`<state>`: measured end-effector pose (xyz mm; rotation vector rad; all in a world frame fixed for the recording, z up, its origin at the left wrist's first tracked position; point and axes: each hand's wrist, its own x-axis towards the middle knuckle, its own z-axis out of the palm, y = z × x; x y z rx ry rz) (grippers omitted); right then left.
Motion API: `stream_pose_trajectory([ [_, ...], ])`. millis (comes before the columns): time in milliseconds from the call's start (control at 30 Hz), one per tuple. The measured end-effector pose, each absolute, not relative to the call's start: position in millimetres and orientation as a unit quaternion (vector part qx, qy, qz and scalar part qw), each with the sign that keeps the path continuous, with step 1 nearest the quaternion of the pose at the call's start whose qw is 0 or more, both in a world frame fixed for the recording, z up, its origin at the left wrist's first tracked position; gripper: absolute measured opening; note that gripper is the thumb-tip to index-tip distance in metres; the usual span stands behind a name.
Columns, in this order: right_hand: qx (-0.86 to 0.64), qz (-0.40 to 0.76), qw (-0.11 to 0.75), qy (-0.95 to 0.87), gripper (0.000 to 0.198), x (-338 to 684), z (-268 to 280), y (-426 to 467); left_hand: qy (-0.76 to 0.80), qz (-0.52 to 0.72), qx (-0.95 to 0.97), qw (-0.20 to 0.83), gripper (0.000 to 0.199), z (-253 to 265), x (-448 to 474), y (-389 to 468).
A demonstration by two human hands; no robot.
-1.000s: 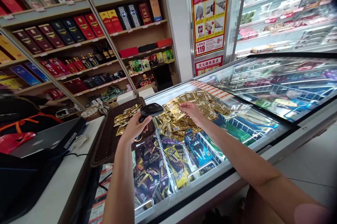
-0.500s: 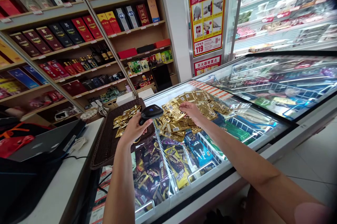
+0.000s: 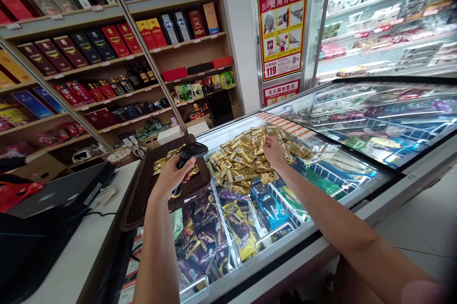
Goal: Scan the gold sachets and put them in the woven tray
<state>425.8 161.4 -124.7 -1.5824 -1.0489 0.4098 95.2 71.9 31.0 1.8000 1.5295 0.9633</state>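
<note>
My left hand [image 3: 169, 175] is wrapped round the handle of a black barcode scanner [image 3: 193, 150], held above a brown wicker basket [image 3: 134, 208]. Gold foil packets [image 3: 164, 158] lie in that basket, partly covered by my hand. To the right, a larger pile of gold packets [image 3: 239, 156] spreads over the glass top of a freezer. My right hand [image 3: 274, 152] is at the right part of this pile, its fingertips pinched at a packet's edge. The back of the hand partly hides the grip.
Under the glass, wire baskets hold wrapped goods, among them a yellow package [image 3: 241, 232] and a blue one [image 3: 269, 206]. A white counter [image 3: 103, 232] with a dark laptop-like device [image 3: 71, 189] stands at left. Shelves of boxed bottles [image 3: 114, 42] rise behind.
My right hand has moved right across the pile, away from the gold packet it held up over the middle. My left hand and the scanner have shifted left and turned slightly.
</note>
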Motion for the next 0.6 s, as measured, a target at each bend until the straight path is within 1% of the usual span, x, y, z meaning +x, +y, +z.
stream_pose_trajectory([
  [67,-0.687,0.126,0.501,-0.511,0.034,428,-129,163,0.588,0.370,0.664,0.278,0.050,36,89,68],
  [133,-0.686,0.052,0.462,-0.560,0.030,427,-131,161,0.612,0.377,0.644,0.260,0.052,42,81,63],
  [233,-0.675,-0.036,0.456,-0.579,0.029,417,-129,157,0.642,0.394,0.611,0.244,0.053,49,63,55],
  [300,-0.650,-0.058,0.455,-0.606,0.027,399,-122,154,0.654,0.404,0.597,0.230,0.054,50,48,51],
  [400,-0.566,-0.048,0.441,-0.695,0.022,353,-97,153,0.680,0.398,0.578,0.214,0.055,49,23,46],
  [500,-0.491,0.009,0.411,-0.768,0.019,288,-64,159,0.699,0.401,0.550,0.222,0.058,45,1,42],
  [600,-0.450,0.053,0.333,-0.827,0.021,220,-40,176,0.701,0.426,0.523,0.230,0.060,42,-14,38],
])
